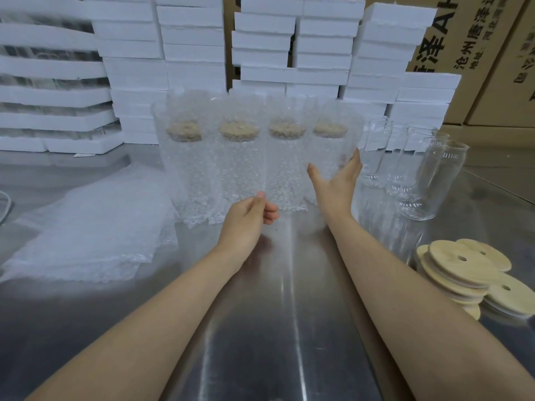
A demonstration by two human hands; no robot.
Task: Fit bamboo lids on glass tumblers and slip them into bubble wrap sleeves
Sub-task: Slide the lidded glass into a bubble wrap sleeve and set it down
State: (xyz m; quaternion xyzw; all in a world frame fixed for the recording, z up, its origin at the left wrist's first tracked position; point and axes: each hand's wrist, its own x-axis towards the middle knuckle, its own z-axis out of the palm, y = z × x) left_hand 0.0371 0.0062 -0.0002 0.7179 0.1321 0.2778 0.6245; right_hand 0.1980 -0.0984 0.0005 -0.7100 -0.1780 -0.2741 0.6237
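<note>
Steel bench (289, 328) carries four sleeved tumblers (240, 169) in a row — left hand (246, 218) pinches the third sleeve (285, 175) at its lower edge, right hand (337, 183) spreads wide against the rightmost sleeve (330, 151).

Four clear glass tumblers (285, 175) stand upright in a row at the middle of the table (289, 328). Each is capped with a round bamboo lid (286, 130) and cased in a bubble wrap sleeve (240, 175) open at the top. My right hand (335, 183) is spread against the rightmost one. Bare glass tumblers (434, 180) cluster just right of the row. Loose bamboo lids (457, 264) with centre holes are stacked front right, and flat empty sleeves (86, 227) are piled on the left.
</note>
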